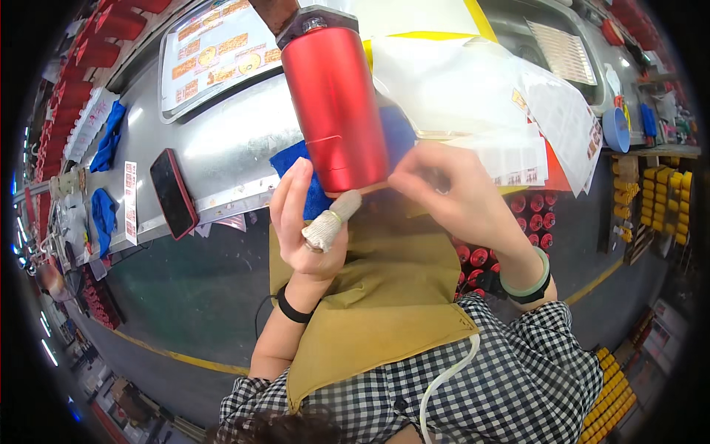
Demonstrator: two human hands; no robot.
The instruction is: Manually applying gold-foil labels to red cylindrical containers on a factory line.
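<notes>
A red metal cylinder (333,103), like a fire extinguisher body, slants toward me, its far end at a metal holder (314,21). My left hand (307,222) is at its near end, with the fingers stretched up along the left side. On the left thumb is a pale knitted finger cover (329,224); the thumb touches the cylinder's near rim. My right hand (455,189) has its thumb and forefinger pinched together at the right of that rim. A thin pale edge runs between the two hands; whether it is a loose strip or the rim I cannot tell.
Blue cloth (399,133) lies under the cylinder. On the metal bench (222,140) to the left are a phone (174,194) and a tray (164,89) of printed sheets. White sheets (444,81) cover the right side. Several red cylinders (536,222) stand below, by my right arm.
</notes>
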